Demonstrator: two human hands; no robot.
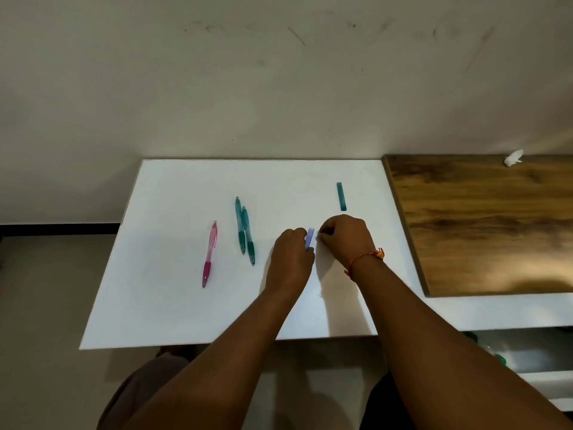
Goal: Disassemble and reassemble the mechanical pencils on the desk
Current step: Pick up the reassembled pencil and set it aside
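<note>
On my feed both hands are working together near the middle of the white tabletop [173, 305]. The left hand [291, 259] has its fingers curled round a short, flat lilac piece [310, 238]. It holds the piece upright-ish just above the surface, with only the top part showing past the knuckles. The right hand [342, 238] sits just beside it on the right. Its fingers are bent and the tips are drawn in against the lilac piece's right edge. I cannot tell whether they are pinching that piece, holding some smaller part, or holding nothing. An orange thread bracelet [367, 257] is tied round the right wrist.

The mechanical pencils lie to the left of the hands, all pointing roughly toward me. The pink mechanical pencil [210, 254] is farthest left and lies by itself. The two teal mechanical pencils [245, 229] lie side by side, touching or nearly so, between the pink one and the left hand. A short teal piece [341, 196], the same flat shape as the lilac one, lies alone beyond the right hand, nearer the wall.

A dark wooden board [483, 225] butts against the tabletop's right side. A small crumpled white scrap [514, 158] rests at the board's far edge.
</note>
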